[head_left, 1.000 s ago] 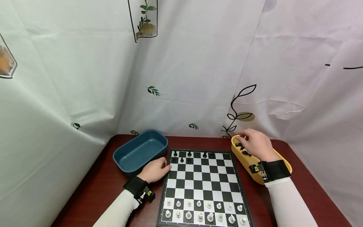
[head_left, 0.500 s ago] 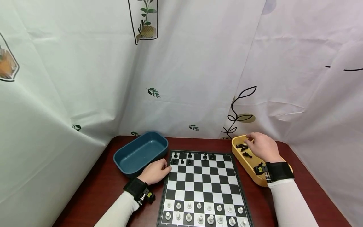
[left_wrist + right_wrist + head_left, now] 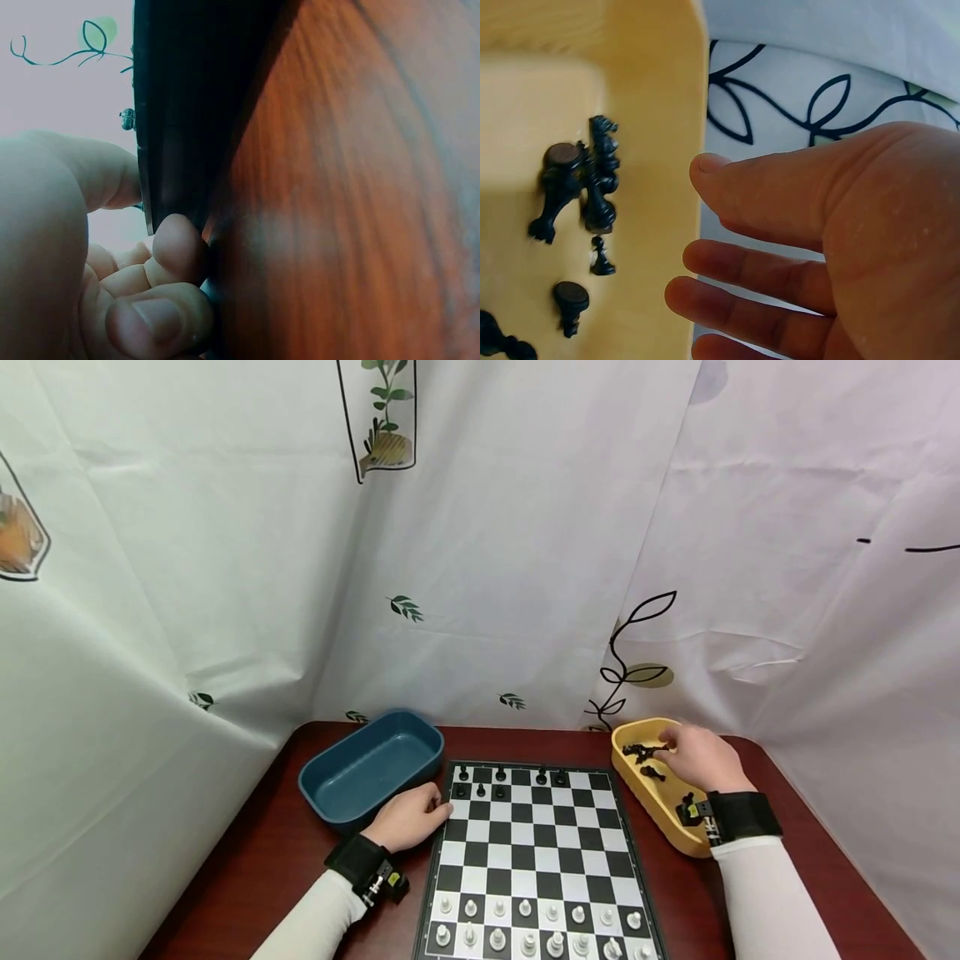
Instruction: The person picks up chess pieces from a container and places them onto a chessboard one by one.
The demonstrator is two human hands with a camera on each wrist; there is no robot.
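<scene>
Near white pieces (image 3: 540,939), perhaps cropped

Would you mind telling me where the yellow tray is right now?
In the head view, the yellow tray sits on the table's right side, just right of the chessboard, with the right hand over it.

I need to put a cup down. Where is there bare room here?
Bare table lies in front of the blue tray, left of the chessboard. The board's middle rows are free. The yellow tray is crowded with black pieces.
</scene>
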